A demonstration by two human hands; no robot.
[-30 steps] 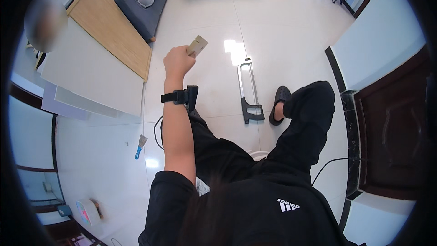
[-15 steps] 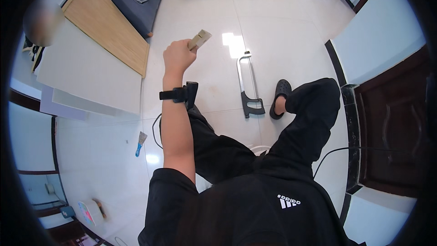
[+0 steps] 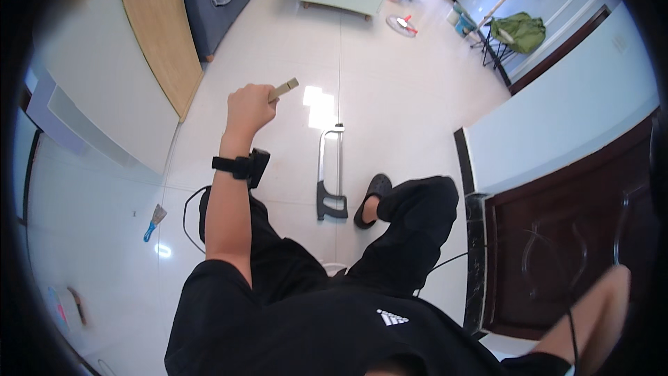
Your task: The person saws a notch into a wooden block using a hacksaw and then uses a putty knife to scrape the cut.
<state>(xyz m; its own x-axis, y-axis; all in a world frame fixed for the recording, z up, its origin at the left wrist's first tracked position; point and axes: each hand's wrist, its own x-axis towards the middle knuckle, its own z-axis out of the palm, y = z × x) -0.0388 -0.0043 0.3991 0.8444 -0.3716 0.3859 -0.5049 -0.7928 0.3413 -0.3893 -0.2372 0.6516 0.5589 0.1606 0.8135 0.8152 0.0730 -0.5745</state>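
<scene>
Shirt logo (image 3: 393, 318), strip (image 3: 284, 89) in left hand (image 3: 249, 107)

Left hand (image 3: 249, 108) gripping beige piece (image 3: 287, 87), hacksaw (image 3: 321, 170), scraper (image 3: 154, 222) on floor (image 3: 410, 104)

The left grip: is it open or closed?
Closed: the left grip is curled around a beige block, whose end juts out; the part inside is hidden.

black short-sleeved top (image 3: 292, 324) | white chest emblem (image 3: 392, 317) | black trousers (image 3: 278, 261) | dark clog (image 3: 378, 189) | black left-wrist strap (image 3: 228, 164), boxy module (image 3: 259, 168)
</scene>
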